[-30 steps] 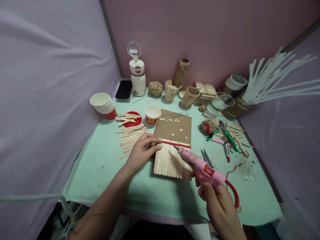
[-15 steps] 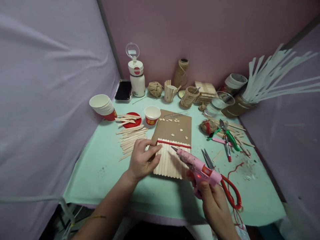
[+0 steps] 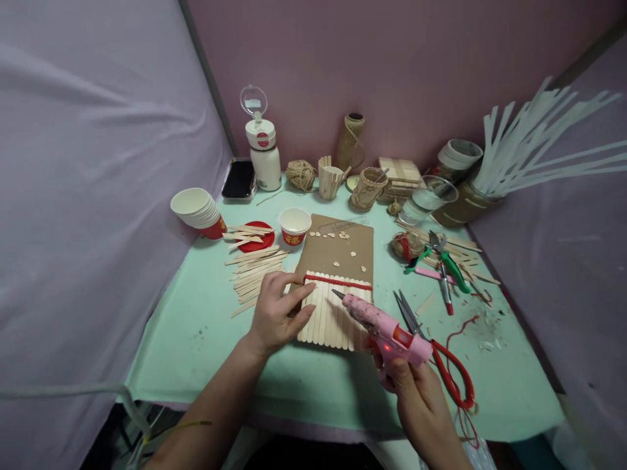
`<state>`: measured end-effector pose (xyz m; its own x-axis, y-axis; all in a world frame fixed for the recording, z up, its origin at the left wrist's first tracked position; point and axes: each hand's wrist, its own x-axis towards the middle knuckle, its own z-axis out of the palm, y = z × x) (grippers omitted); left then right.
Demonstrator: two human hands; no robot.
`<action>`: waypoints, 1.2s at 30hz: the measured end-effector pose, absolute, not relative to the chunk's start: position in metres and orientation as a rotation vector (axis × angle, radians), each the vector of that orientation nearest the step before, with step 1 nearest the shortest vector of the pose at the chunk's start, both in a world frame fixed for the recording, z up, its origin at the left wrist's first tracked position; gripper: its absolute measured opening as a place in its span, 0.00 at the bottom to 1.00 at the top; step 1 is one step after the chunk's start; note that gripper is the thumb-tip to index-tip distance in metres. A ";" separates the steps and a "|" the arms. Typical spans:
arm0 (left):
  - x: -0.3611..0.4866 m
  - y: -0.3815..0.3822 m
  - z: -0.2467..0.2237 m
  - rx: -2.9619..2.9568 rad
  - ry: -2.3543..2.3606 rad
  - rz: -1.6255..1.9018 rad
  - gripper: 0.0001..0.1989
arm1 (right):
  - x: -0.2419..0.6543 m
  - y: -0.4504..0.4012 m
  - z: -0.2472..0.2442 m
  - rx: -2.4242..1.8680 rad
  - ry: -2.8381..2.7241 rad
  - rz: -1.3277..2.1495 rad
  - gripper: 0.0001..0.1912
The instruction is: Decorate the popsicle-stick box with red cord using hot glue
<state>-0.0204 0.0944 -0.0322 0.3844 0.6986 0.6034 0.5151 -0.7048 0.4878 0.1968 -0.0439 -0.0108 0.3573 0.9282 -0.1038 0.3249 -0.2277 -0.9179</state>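
In the head view my right hand (image 3: 416,391) is wrapped round the handle of a pink hot glue gun (image 3: 382,320). Its dark nozzle points up and left, over a panel of pale craft sticks (image 3: 326,320). A red cord (image 3: 337,282) runs across the top of these sticks, which lie side by side on a brown cardboard sheet (image 3: 321,254). My left hand (image 3: 279,310) rests at the panel's left edge, its index finger and thumb apart, with fingertips on or just over the sticks. Small wooden pieces (image 3: 353,254) are scattered on the bare cardboard.
Loose sticks (image 3: 257,271) and a paper cup (image 3: 294,228) lie left of the cardboard. Scissors (image 3: 441,356), green-handled pliers (image 3: 453,271) and red string are on the right. A bottle (image 3: 265,166), twine ball (image 3: 300,175), and water cup (image 3: 426,202) stand behind.
The glue gun's nozzle has shifted very slightly left and down. The whole view has moved a little; my left hand stays in the same place on the panel.
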 end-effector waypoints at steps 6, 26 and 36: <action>-0.020 0.095 -0.031 2.424 1.061 1.245 0.16 | 0.201 -0.050 -0.020 -1.759 -1.076 0.850 0.23; -0.022 0.097 -0.037 2.405 1.045 1.194 0.22 | 0.202 -0.044 -0.005 -1.758 -1.103 0.745 0.26; -0.023 0.097 -0.033 2.259 1.066 1.256 0.25 | 0.203 -0.054 -0.015 -1.754 -1.068 0.785 0.23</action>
<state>-0.0226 0.0970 -0.0335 0.3260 0.7503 0.5751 0.4455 -0.6585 0.6065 0.2031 -0.0544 -0.0150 0.4228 0.9043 -0.0593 0.3264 -0.2130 -0.9209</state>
